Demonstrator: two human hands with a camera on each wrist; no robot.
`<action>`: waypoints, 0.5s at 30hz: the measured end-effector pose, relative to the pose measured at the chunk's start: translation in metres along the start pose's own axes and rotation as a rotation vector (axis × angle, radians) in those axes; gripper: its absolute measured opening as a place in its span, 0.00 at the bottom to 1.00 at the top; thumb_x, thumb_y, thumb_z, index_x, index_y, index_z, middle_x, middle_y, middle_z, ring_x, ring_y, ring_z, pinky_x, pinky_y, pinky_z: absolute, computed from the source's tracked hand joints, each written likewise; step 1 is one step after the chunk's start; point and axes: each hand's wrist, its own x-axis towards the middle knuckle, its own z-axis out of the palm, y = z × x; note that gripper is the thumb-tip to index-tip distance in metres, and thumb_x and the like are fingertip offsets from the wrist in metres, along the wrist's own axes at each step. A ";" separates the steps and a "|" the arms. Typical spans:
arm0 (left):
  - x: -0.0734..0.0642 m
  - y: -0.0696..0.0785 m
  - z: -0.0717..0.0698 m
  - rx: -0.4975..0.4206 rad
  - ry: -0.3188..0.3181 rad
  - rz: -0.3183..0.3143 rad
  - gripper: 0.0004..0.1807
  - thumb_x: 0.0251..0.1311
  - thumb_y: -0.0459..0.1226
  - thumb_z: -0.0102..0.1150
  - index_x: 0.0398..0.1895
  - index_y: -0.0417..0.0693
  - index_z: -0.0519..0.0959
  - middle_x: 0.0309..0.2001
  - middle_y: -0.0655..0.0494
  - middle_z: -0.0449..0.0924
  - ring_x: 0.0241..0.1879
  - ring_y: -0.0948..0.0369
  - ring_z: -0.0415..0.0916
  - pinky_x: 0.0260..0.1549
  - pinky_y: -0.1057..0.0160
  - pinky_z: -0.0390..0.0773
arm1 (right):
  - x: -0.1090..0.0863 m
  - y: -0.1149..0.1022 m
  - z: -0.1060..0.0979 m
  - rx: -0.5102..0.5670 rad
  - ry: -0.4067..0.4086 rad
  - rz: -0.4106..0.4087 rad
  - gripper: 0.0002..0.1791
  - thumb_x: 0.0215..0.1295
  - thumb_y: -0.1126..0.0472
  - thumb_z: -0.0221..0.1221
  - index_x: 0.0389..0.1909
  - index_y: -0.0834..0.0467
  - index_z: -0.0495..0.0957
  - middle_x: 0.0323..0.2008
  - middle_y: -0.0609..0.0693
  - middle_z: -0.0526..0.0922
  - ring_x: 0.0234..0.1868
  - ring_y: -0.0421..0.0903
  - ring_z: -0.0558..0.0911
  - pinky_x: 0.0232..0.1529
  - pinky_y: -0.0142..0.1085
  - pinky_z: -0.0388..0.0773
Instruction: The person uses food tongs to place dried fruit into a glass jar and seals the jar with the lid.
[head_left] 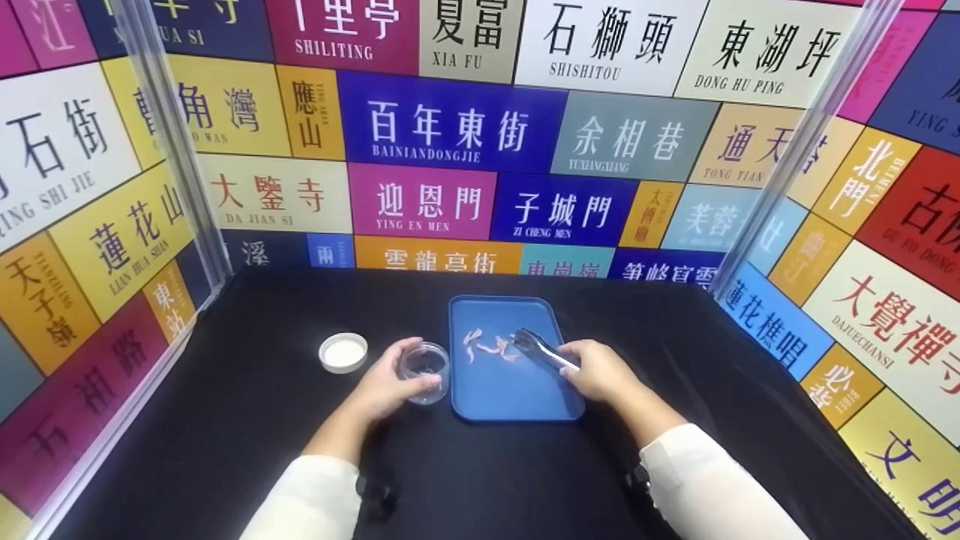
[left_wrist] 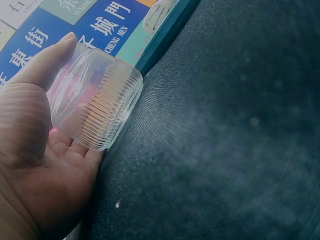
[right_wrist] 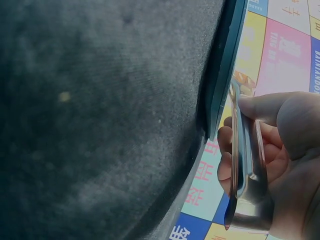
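With thumb and fingers round its side, my left hand (head_left: pixel 390 381) holds a clear ribbed jar (left_wrist: pixel 105 95) on the table, just left of a blue tray (head_left: pixel 517 397). The jar has no lid on; what is inside is too small to tell. My right hand (head_left: pixel 600 369) grips metal tongs (right_wrist: pixel 247 165) over the tray's right side. The tong tips are at the right end of several pale pinkish, strip-like pieces (head_left: pixel 495 346) lying on the tray. Whether the tips hold a piece I cannot tell.
A white round lid (head_left: pixel 343 352) lies on the black-covered table (head_left: pixel 480 480), left of the jar. Panels printed with coloured name signs (head_left: pixel 450 120) stand behind and at both sides, with clear corner posts (head_left: pixel 795 150).
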 end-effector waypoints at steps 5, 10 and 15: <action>0.000 0.000 0.001 -0.022 -0.008 0.024 0.46 0.57 0.43 0.81 0.78 0.47 0.68 0.73 0.45 0.77 0.72 0.46 0.76 0.78 0.43 0.70 | 0.000 0.000 0.000 0.002 0.000 -0.003 0.21 0.72 0.62 0.65 0.64 0.61 0.83 0.59 0.60 0.88 0.59 0.58 0.86 0.68 0.58 0.80; 0.001 -0.001 0.002 -0.064 -0.019 0.042 0.45 0.58 0.40 0.80 0.77 0.44 0.68 0.74 0.43 0.76 0.74 0.45 0.75 0.79 0.44 0.69 | 0.000 -0.001 -0.002 0.000 0.001 0.001 0.21 0.73 0.61 0.65 0.64 0.61 0.83 0.59 0.60 0.88 0.58 0.57 0.86 0.68 0.58 0.79; 0.000 -0.001 0.002 -0.058 -0.012 0.047 0.45 0.58 0.40 0.81 0.77 0.43 0.69 0.73 0.42 0.77 0.73 0.45 0.76 0.79 0.43 0.69 | -0.002 -0.003 -0.004 0.007 0.007 0.009 0.21 0.74 0.60 0.65 0.65 0.60 0.83 0.62 0.61 0.86 0.62 0.59 0.84 0.71 0.60 0.77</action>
